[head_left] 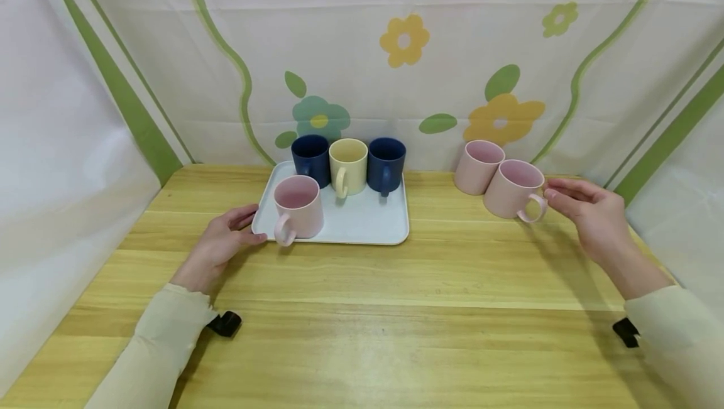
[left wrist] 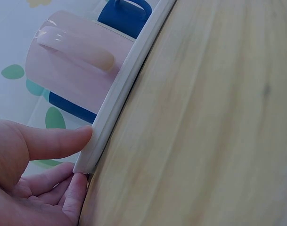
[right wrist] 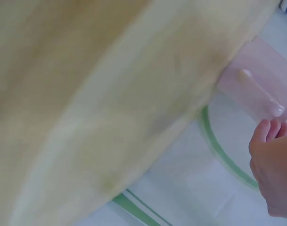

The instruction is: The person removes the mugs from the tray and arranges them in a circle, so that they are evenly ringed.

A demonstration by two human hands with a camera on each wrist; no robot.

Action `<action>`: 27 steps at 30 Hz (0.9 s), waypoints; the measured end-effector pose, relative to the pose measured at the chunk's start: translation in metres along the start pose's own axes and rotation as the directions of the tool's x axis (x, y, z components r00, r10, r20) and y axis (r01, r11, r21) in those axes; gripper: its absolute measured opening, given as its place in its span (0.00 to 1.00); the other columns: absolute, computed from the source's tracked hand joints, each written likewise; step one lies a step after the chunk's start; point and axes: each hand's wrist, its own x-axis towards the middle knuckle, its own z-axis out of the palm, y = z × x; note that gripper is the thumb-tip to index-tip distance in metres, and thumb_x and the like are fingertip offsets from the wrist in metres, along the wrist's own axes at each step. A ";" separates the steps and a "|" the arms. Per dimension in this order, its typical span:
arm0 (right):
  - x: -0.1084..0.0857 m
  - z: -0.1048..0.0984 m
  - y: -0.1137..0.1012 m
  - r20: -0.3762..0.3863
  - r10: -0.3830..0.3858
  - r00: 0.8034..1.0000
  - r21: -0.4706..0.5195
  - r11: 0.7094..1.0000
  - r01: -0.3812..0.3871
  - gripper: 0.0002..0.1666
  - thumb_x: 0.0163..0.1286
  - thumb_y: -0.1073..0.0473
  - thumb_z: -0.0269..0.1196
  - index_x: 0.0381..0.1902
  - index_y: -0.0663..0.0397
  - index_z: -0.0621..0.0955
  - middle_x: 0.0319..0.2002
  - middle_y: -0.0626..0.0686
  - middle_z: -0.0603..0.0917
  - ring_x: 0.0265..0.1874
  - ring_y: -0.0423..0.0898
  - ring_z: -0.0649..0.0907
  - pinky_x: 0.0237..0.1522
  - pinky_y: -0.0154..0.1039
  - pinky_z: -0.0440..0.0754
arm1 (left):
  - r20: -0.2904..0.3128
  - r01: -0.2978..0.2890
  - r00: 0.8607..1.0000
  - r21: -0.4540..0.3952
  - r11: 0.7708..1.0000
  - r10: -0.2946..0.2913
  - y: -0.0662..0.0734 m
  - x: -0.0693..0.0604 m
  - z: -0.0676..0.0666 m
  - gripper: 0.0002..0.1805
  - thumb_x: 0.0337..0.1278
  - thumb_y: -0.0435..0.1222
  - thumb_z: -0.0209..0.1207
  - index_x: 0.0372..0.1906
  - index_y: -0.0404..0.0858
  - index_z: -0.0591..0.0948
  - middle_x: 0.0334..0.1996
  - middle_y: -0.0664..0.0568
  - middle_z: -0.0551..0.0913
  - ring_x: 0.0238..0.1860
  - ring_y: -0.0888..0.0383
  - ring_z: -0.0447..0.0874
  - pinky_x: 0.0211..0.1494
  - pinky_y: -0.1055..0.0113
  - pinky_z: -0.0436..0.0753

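Observation:
A white tray (head_left: 362,223) stands on the table with two dark blue mugs (head_left: 312,161) and a cream mug (head_left: 349,167) along its back. Near its front left corner is a pink mug (head_left: 305,208), handle toward me. My left hand (head_left: 223,236) holds that corner, the thumb on the rim and the other fingers at its outer side in the left wrist view. Two more pink mugs, a front one (head_left: 506,192) and a back one (head_left: 477,167), stand at the right. Beside the front mug's handle is my right hand (head_left: 594,220), fingers extended; whether they touch it I cannot tell.
The wooden table (head_left: 362,333) reaches toward me in front of the tray. Behind the mugs hangs a white curtain (head_left: 339,51) with flowers and green bands, and white cloth also closes off both sides.

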 end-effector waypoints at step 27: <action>-0.001 0.107 -0.007 0.256 -0.172 0.951 -0.037 0.982 0.188 0.19 0.71 0.70 0.70 0.58 0.67 0.86 0.47 0.43 0.93 0.48 0.35 0.91 0.51 0.27 0.87 | -0.013 -0.003 1.000 0.002 1.000 0.003 0.003 -0.001 0.002 0.46 0.67 0.27 0.66 0.85 0.35 0.57 0.84 0.38 0.60 0.84 0.43 0.58 0.81 0.60 0.70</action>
